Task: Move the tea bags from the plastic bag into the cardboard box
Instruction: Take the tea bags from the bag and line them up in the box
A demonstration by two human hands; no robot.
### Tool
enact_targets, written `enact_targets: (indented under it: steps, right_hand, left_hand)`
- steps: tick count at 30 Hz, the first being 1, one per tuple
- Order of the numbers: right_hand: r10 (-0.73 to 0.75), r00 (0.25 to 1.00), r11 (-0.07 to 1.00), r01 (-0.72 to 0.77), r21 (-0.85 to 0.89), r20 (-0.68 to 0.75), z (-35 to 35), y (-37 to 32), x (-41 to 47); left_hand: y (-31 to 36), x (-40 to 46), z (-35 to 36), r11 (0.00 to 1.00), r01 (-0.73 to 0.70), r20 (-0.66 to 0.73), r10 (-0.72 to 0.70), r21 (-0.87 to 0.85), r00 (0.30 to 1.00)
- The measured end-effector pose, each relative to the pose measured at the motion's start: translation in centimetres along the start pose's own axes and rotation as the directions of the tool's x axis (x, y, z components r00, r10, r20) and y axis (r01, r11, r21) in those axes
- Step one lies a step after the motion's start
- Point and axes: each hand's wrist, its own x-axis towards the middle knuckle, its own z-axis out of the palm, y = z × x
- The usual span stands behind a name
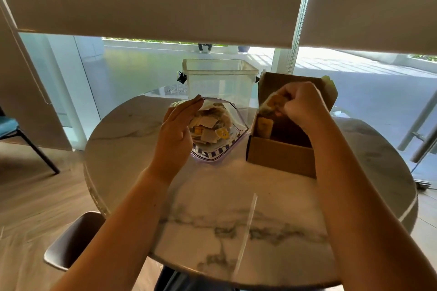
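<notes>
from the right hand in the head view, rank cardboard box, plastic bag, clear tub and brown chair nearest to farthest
From the right hand:
1. cardboard box, directly beneath it.
2. plastic bag, to its left on the table.
3. clear tub, beyond the table's far edge.
4. brown chair, low on the left.

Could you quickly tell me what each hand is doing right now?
Left hand: open, fingers straight against the plastic bag.
Right hand: gripping tea bags over the cardboard box.

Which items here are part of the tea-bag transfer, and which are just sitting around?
In the job: plastic bag, tea bags, cardboard box, left hand, right hand with a grip on a bunch of bags.

Lying about: clear plastic bin, chairs.
</notes>
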Motion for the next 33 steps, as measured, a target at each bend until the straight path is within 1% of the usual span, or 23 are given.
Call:
enact_targets:
  steps: [3,5,7,10,12,17,22,25,30,33]
  right_hand:
    - [0.091,0.994,0.97,-0.073,-0.233,0.066,1.3,1.4,0.9]
    - [0.163,0.976,0.942,-0.111,-0.316,0.143,2.3,1.9,1.3]
    - [0.218,0.959,0.921,-0.14,-0.363,0.182,3.2,2.5,1.7]
    - [0.264,0.948,0.901,-0.177,-0.397,0.177,4.1,2.7,2.2]
    - [0.283,0.949,0.887,-0.203,-0.415,0.14,4.4,2.5,2.5]
    - [0.206,0.979,0.883,-0.188,-0.43,-0.006,5.0,2.4,2.6]
    - [0.211,0.975,0.866,-0.217,-0.451,-0.063,5.2,2.9,2.3]
    - [0.245,0.967,0.856,-0.247,-0.455,-0.063,5.3,3.0,2.2]
    - [0.327,0.943,0.848,-0.26,-0.462,0.068,5.2,2.7,2.7]
    - [0.33,0.941,0.837,-0.256,-0.483,0.072,4.7,2.7,3.0]
  left_hand:
    - [0.1,0.0,0.0,1.0,0.012,0.003,-0.012,-0.025,1.0]
    - [0.1,0.0,-0.1,0.999,0.017,0.004,-0.017,-0.031,1.0]
    - [0.3,0.0,-0.1,0.999,0.011,0.007,-0.01,-0.03,1.0]
    - [0.4,0.0,-0.2,1.0,0.002,0.002,-0.002,-0.029,1.0]
    - [0.3,0.0,-0.1,1.0,-0.005,-0.001,0.005,-0.023,1.0]
    - [-0.1,0.0,-0.2,1.0,-0.011,0.0,0.011,-0.01,1.0]
    - [-0.1,0.0,-0.2,0.999,-0.017,0.005,0.017,-0.038,1.0]
    - [-0.1,-0.1,-0.2,0.999,-0.001,0.006,0.001,-0.045,1.0]
    - [0.0,-0.1,-0.2,0.999,0.002,0.002,-0.001,-0.045,1.0]
    - [0.1,-0.1,-0.2,0.999,-0.006,0.001,0.006,-0.054,1.0]
